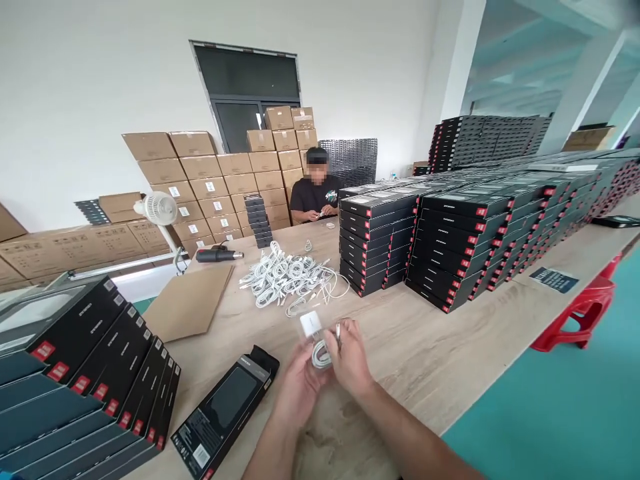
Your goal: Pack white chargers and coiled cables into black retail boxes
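Left hand (299,387) and right hand (350,357) clamp a white charger (311,325) and cable coil (321,355); a cable heap (285,275) remains on the tabletop (400,333).

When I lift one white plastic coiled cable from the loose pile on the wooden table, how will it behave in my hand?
Probably floppy and light: the white plastic coiled cables sag in soft loops. Lifting one may drag its neighbours, because the loops seem interlaced on the wooden table.
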Available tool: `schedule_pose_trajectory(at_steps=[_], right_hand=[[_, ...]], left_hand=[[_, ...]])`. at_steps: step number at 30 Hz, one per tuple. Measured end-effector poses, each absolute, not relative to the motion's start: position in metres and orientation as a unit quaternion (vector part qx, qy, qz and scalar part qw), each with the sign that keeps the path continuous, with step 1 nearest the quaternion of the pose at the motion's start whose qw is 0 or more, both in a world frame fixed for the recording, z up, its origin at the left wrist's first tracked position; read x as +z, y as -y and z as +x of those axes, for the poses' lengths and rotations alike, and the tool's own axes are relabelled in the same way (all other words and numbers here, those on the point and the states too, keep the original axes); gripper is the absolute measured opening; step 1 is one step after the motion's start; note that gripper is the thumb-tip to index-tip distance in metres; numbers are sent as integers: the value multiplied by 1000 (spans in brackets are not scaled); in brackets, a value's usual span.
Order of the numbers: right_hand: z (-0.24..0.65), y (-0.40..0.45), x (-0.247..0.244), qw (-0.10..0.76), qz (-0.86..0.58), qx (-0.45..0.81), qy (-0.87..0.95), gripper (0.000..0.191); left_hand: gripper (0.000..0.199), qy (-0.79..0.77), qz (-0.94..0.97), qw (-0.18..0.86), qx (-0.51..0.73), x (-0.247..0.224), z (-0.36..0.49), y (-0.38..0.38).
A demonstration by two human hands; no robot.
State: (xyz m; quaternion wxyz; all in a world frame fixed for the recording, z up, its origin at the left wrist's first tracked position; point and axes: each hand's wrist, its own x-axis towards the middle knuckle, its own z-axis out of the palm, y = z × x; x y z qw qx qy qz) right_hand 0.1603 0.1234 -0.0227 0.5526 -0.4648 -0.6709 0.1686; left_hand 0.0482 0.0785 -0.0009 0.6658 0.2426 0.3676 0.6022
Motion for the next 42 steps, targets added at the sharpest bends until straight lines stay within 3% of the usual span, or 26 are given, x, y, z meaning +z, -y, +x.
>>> schedule_pose_trajectory(at_steps=[4,7,11,15,18,24,31,42], right_hand=[[155,-119,-34,521,-407,211,720,25],[161,-128,-36,481,-343,360,722,36],[173,-143,-25,442,-335,606,570,44],[177,-145,-10,392,-307,702,509,51],[171,-143,-14,416,-324,671,521,53],[149,-139,-36,485,-405,493,598,44],[157,-147,-27,418,-340,607,585,45],[157,-131,-38,467,-355,501,637,49]], left_hand=[[37,-389,238,617,641,-14,36,-79],[39,-391,242,602,653,-14,23,-79],[42,-399,249,596,651,-7,12,-77],[43,-402,271,598,638,-5,12,-75],[42,-427,284,577,635,-7,15,-77],[41,-473,275,521,655,-13,18,-82],[39,-492,238,496,674,-13,19,-83],[40,-508,232,477,679,-17,17,-83]])
